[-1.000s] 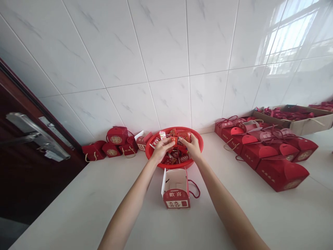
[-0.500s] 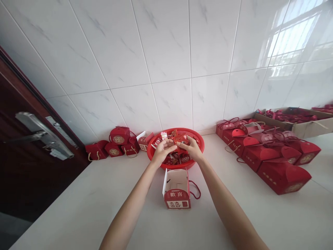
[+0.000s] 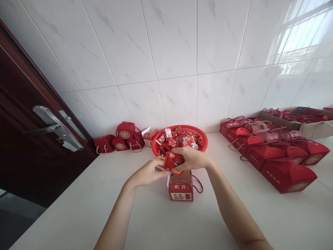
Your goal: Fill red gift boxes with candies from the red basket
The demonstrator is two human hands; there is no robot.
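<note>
And there's the shift: our hands have come back from over the basket (image 3: 206, 141) to just above the open box (image 3: 181, 192) on the bench (image 3: 145, 218). Our right hand (image 3: 193, 159) has its fingers closed round red packets (image 3: 171, 160); our left hand (image 3: 148, 172) has thumb and fingers slightly apart, right at their edge, though we can't tell whether it grips. That puts the packets over the box's opening, clear of the wrapped pieces (image 3: 184, 138) heaped in the basket behind.
</note>
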